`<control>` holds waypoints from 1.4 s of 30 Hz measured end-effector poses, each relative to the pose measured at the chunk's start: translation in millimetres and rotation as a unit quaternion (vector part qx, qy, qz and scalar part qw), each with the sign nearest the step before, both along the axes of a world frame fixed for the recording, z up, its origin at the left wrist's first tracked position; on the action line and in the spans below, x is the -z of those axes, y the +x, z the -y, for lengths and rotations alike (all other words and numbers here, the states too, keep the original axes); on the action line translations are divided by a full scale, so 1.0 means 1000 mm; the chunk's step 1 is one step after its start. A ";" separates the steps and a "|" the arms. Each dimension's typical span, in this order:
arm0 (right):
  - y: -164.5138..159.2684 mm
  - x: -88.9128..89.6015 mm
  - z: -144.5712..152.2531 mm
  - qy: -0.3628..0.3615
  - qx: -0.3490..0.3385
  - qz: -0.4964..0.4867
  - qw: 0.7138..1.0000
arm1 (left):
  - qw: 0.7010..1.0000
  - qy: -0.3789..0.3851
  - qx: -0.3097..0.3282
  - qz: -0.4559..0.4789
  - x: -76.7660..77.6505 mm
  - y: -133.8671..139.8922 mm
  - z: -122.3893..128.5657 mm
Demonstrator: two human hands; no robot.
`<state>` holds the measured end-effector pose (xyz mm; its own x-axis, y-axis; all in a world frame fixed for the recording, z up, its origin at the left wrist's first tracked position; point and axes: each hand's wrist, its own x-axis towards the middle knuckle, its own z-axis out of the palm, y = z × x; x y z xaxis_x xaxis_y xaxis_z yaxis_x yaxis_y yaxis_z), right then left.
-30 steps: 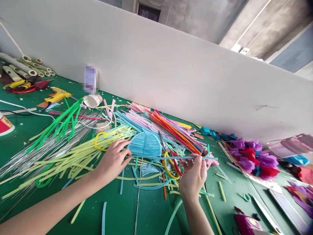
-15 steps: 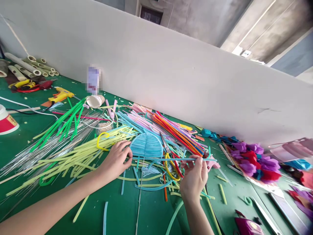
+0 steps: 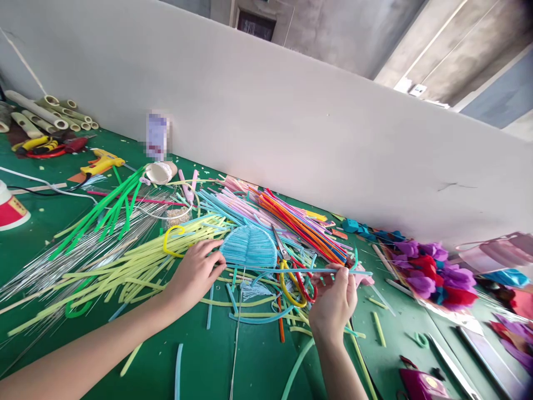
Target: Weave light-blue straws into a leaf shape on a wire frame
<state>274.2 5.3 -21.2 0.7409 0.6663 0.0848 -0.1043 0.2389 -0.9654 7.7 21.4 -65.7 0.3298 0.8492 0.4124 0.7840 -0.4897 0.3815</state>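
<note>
A light blue leaf-shaped piece [image 3: 249, 248], made of rows of pipe cleaners with a ridge down its middle, lies in front of me on a thin wire stem [image 3: 236, 344]. My left hand [image 3: 199, 273] pinches at the leaf's lower left edge, where one end of a blue pipe cleaner [image 3: 287, 270] lies. That pipe cleaner runs straight along the leaf's lower edge to my right hand [image 3: 334, 303], whose thumb and fingers are closed on it. Its tip sticks out to the right. Red and yellow-handled scissors [image 3: 296, 283] lie between the leaf and my right hand.
Yellow-green pipe cleaners [image 3: 137, 261] and thin wires [image 3: 79, 253] spread to the left. Orange and blue bundles [image 3: 302, 228] lie behind. A yellow glue gun [image 3: 102, 162] and a paper cup [image 3: 12, 208] stand left; purple and red flowers [image 3: 437, 275] lie right. A white partition [image 3: 270, 116] closes off the back.
My right hand has shifted slightly to the right with the blue pipe cleaner. My left hand stays at the leaf's edge, its fingers a little straighter.
</note>
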 end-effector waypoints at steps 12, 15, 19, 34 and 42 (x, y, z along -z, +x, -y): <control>-0.002 0.006 0.000 -0.009 -0.012 0.027 1.000 | 0.998 0.017 0.017 -0.060 -0.008 0.007 -0.002; -0.001 0.005 0.000 -0.009 -0.012 0.030 0.999 | 0.997 0.017 0.028 -0.069 -0.008 0.006 -0.002; -0.002 0.004 0.001 -0.008 -0.019 0.049 0.999 | 0.997 0.032 0.048 -0.041 -0.013 -0.001 -0.002; -0.029 0.011 0.013 -0.028 -0.212 0.067 0.975 | 0.995 0.005 0.020 0.095 -0.025 -0.008 0.000; -0.034 0.014 0.014 -0.037 -0.245 0.065 0.967 | 0.910 -0.231 0.045 0.342 -0.037 -0.003 -0.002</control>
